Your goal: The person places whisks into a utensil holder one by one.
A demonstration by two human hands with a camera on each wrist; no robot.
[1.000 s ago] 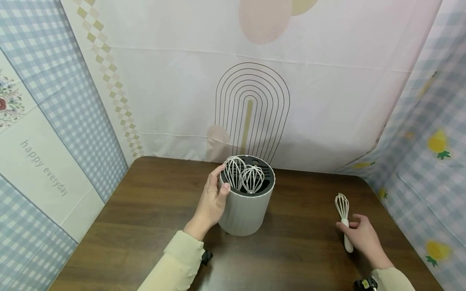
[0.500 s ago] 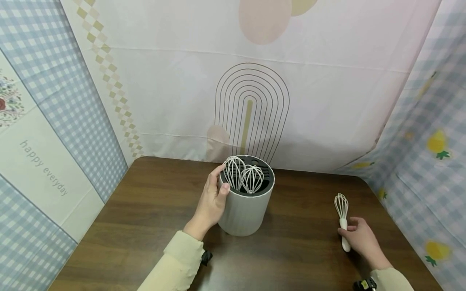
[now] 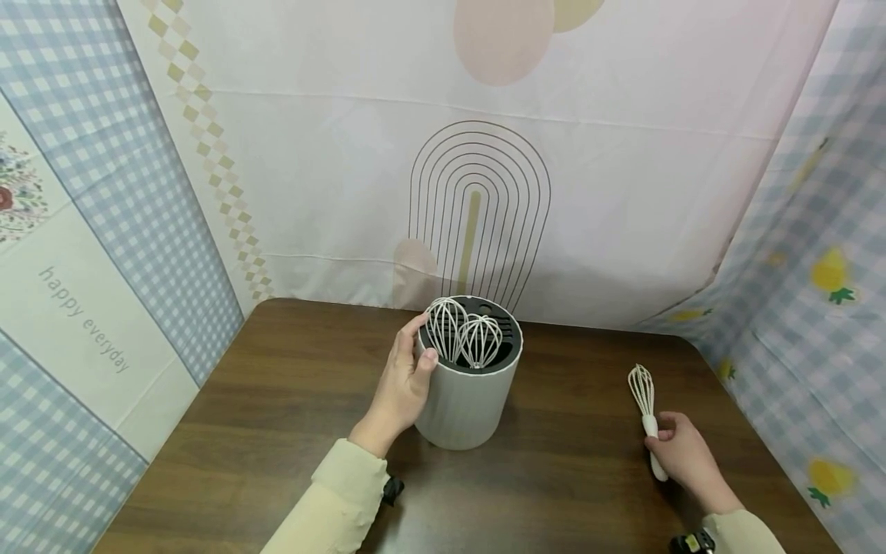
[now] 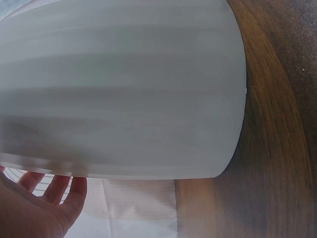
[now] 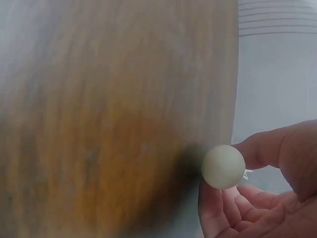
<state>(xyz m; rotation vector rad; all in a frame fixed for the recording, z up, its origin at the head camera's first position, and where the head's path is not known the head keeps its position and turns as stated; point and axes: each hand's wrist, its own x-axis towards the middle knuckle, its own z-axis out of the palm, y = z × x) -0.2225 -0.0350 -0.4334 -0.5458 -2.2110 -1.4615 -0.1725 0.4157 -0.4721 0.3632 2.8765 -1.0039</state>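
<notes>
A light grey utensil holder (image 3: 464,412) with a black slotted top stands upright on the table. Two wire whisks rise from its top, a larger whisk (image 3: 445,327) at the left and a smaller whisk (image 3: 481,341) beside it; their handles are hidden inside. My left hand (image 3: 399,385) grips the holder's left side near the rim, thumb in front. At the right, my right hand (image 3: 681,454) pinches the white handle of a small whisk (image 3: 649,425), its wire end pointing away from me. The rounded handle end (image 5: 223,167) faces the right wrist camera.
The brown wooden table (image 3: 277,431) has rounded far corners. A pale patterned cloth (image 3: 332,192) hangs behind it. Blue checked cloths stand at the left (image 3: 159,177) and right (image 3: 782,338).
My right hand has taken hold of the small whisk's handle, and its wire end has swung slightly left. My left hand and the utensil holder stay in place.
</notes>
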